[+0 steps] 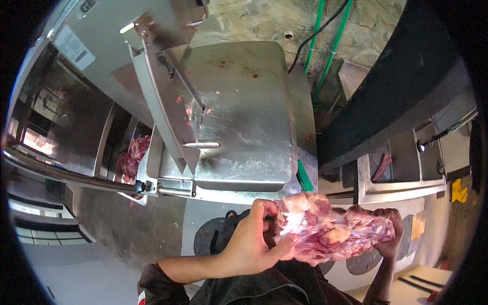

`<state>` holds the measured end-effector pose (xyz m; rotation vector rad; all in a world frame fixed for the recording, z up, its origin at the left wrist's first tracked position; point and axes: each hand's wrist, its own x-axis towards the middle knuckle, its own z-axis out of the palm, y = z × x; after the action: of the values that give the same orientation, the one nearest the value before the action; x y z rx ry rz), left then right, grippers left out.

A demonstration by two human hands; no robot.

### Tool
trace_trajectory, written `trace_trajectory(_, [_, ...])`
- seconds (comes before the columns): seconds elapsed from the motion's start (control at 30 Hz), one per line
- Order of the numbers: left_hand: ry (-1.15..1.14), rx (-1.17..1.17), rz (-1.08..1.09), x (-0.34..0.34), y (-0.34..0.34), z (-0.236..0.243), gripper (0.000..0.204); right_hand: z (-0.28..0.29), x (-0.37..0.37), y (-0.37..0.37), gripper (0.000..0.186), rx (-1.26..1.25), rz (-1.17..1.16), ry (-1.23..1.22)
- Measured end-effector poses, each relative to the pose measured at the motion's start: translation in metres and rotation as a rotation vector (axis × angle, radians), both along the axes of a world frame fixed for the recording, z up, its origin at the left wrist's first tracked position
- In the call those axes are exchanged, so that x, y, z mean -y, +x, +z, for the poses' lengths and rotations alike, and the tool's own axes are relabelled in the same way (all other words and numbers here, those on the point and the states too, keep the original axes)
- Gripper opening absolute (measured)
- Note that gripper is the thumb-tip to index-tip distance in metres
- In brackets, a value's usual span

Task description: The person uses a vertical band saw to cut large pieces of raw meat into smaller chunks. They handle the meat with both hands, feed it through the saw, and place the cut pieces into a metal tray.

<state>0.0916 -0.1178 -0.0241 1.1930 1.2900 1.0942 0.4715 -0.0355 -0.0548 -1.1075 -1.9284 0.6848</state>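
Note:
A large, long piece of raw meat (333,231), red with pale fat and a white bony patch at its left end, is held up in front of my body. My left hand (256,241) is closed on its left end, fingers behind and thumb along the lower front. Around the right end, my right hand (395,231) is wrapped, partly hidden by the meat. Just beyond the meat stands the steel table of a meat saw (244,152), with small red scraps around the slot. A metal guide arm (160,104) stretches over its left part.
Cut meat pieces (134,155) fill a tray left of the saw. A green object (304,175) lies by the table's right edge. At right, a steel-rimmed counter (401,190) holds a meat strip (382,166) below a dark pillar (396,81). Green pipes (333,51) run along the wall.

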Motion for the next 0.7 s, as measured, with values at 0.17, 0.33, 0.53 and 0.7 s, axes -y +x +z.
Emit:
trace_trajectory(0.17, [0.160,0.282,0.296,-0.036,-0.013,0.010,0.045,0.031,-0.047,-0.027,0.062,0.012,-0.085,0.056])
trace_trajectory(0.33, [0.082,0.221,0.461,-0.068,-0.044,-0.007,0.049,0.052,-0.111,-0.075,0.064,0.230,0.059,0.161])
trace_trajectory(0.53, [0.272,-0.194,0.431,-0.026,-0.046,-0.015,0.048,0.053,-0.136,-0.118,0.067,0.294,0.116,0.098])
trace_trajectory(0.7, [0.352,-0.510,0.170,-0.013,-0.064,0.003,0.036,0.058,-0.133,-0.133,0.064,0.357,0.099,0.143])
